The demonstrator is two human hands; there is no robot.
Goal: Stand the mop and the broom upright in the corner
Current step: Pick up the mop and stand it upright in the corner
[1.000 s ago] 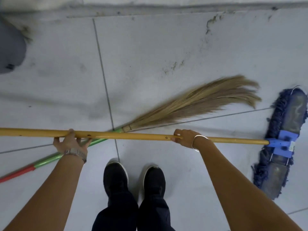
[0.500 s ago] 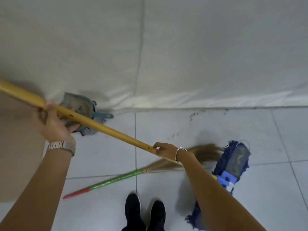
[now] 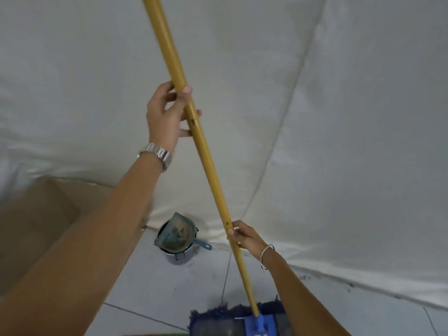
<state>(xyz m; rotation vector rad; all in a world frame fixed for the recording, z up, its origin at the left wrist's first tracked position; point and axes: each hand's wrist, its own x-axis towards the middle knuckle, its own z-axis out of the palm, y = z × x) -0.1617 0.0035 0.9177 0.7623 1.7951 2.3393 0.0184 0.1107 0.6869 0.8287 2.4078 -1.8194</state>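
The mop has a long yellow wooden handle (image 3: pixel 208 166) that runs steeply from the top of the view down to its blue mop head (image 3: pixel 242 321) on the floor at the bottom edge. My left hand (image 3: pixel 167 115) grips the handle high up, wrist with a metal watch. My right hand (image 3: pixel 244 236) holds the handle lower down, wrist with a thin bangle. Of the broom, only a thin strip of the red and green handle (image 3: pixel 157 334) shows at the bottom edge, beside the mop head.
White walls meet in a corner (image 3: pixel 286 112) ahead of me. A grey bucket (image 3: pixel 179 255) with a teal dustpan (image 3: pixel 177 234) leaning in it stands at the wall's foot. A brown cardboard panel (image 3: pixel 36 226) is at the left. The floor is white tile.
The mop handle has swung from nearly level to steeply upright. My left hand rose with it, and the view tilted up from the floor to the wall corner.
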